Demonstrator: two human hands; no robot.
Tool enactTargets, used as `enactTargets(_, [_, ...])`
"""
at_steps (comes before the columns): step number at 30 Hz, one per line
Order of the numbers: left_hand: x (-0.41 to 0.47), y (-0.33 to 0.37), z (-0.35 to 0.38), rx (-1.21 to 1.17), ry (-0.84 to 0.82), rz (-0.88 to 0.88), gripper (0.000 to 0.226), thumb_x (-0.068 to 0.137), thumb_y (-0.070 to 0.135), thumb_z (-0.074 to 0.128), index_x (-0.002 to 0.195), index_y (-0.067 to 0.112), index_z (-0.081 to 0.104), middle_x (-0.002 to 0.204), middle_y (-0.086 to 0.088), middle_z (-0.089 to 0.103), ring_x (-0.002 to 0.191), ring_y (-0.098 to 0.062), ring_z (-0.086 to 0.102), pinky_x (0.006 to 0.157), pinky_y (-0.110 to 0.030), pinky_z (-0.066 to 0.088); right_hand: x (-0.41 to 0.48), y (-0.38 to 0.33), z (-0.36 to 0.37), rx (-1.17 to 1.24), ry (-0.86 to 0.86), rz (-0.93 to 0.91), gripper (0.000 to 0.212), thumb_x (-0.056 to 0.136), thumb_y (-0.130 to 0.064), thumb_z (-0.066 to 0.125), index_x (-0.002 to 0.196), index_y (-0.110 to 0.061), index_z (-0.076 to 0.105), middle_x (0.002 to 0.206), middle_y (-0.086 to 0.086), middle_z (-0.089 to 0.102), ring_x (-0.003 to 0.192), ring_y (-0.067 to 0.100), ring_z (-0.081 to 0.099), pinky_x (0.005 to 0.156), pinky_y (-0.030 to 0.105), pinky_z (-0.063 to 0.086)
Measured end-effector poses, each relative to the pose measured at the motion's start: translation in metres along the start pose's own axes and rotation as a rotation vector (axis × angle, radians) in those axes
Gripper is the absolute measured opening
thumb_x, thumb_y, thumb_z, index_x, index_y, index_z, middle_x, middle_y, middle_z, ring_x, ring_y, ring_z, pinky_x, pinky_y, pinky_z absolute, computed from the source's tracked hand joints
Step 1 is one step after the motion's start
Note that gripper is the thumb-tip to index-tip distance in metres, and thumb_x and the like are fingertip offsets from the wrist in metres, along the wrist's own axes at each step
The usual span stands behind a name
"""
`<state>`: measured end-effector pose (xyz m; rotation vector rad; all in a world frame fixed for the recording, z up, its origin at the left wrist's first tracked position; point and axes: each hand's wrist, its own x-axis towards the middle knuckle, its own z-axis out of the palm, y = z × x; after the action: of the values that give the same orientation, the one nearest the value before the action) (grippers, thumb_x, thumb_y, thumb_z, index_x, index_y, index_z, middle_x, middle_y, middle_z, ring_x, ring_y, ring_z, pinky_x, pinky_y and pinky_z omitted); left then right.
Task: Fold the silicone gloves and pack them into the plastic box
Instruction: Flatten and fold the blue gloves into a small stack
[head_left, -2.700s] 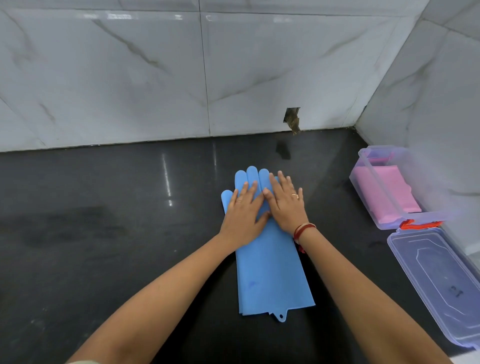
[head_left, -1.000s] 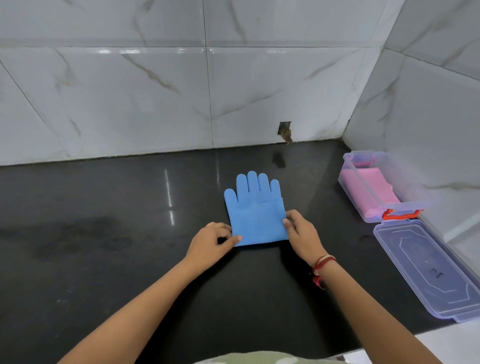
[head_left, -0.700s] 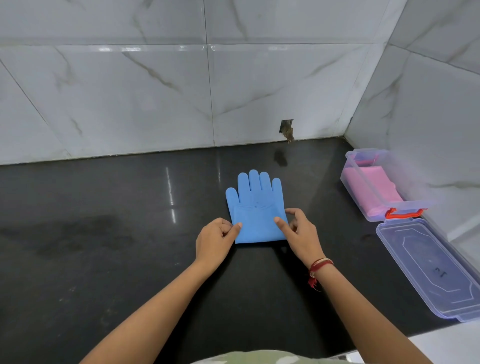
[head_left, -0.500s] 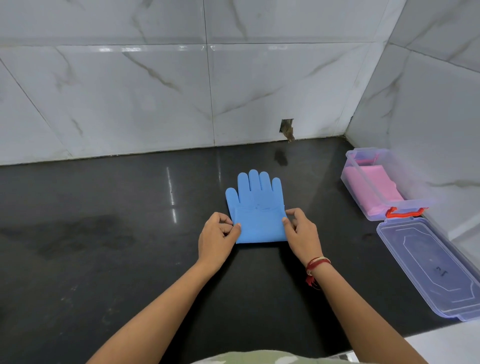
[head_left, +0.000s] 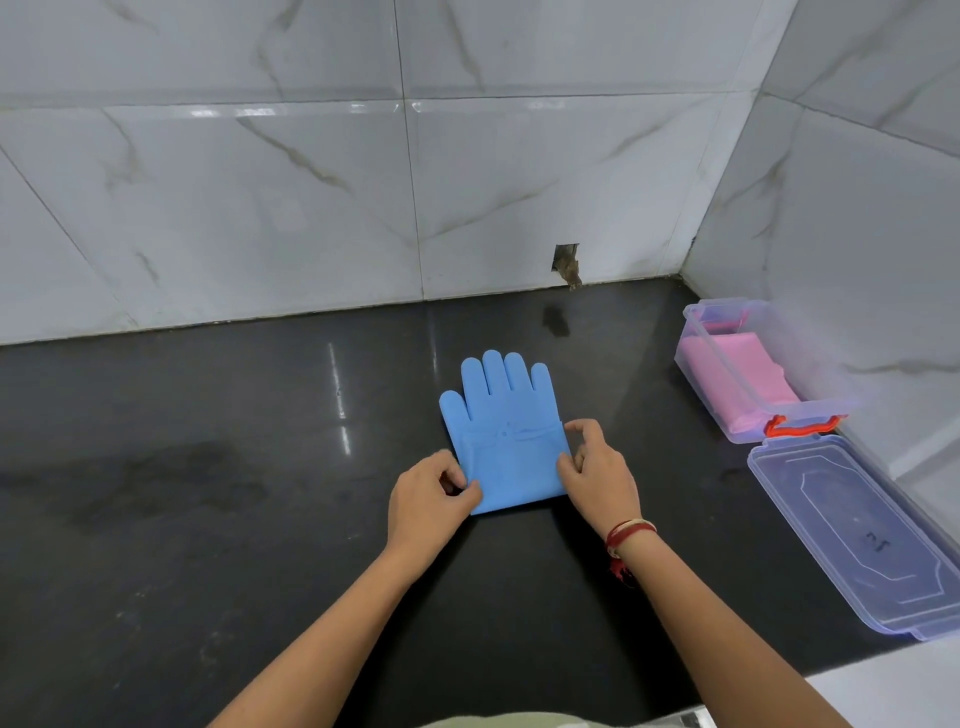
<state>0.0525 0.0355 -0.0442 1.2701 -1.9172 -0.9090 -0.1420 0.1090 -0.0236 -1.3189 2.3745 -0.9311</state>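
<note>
Springback is the likely trouble: the left hand (head_left: 431, 499) pinches the near left corner of the folded blue silicone gloves (head_left: 506, 452) lying mid-desk (head_left: 208, 519), the right hand (head_left: 597, 478) pinches their right edge, and the slippery silicone could unfold once lifted. Further right, well apart from the gloves, the open plastic box (head_left: 727, 306) already holds folded pink gloves (head_left: 737, 374), so room looks tight. Its lid (head_left: 857, 535) lies just beside it, with only bare desk between gloves and box.
</note>
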Motion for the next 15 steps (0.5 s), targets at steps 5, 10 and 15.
enactTargets(5, [0.008,0.002,-0.008,0.248,-0.136,0.292,0.066,0.077,0.028,0.062,0.136,0.04,0.035,0.142,0.013,0.032,0.13,-0.014,0.028,0.101,-0.03,0.035,0.001,-0.005,0.0,-0.113,-0.013,-0.022,0.037,0.089,-0.016,0.041,0.125,-0.024,0.039,0.058,-0.005,0.047,0.05,0.012,0.046,0.046,0.026,0.038])
enactTargets(10, [0.031,0.005,-0.018,0.537,-0.46,0.543,0.047,0.095,0.03,0.043,0.141,0.034,0.039,0.155,0.009,0.023,0.144,-0.008,0.006,0.119,-0.043,0.006,-0.003,-0.01,-0.002,-0.4,0.036,-0.275,0.051,0.088,-0.009,0.046,0.136,-0.025,0.041,0.12,0.004,0.048,0.097,0.023,0.057,0.073,0.031,0.055])
enactTargets(15, [0.043,-0.017,-0.037,0.578,-0.697,0.619,0.095,0.072,0.08,0.045,0.149,0.036,0.012,0.155,0.016,0.003,0.141,0.004,-0.004,0.116,-0.026,-0.004,0.008,0.016,-0.015,-0.408,-0.281,-0.513,0.047,0.094,-0.009,0.039,0.139,-0.022,0.044,0.149,0.0,0.037,0.141,0.017,0.028,0.116,0.024,0.017])
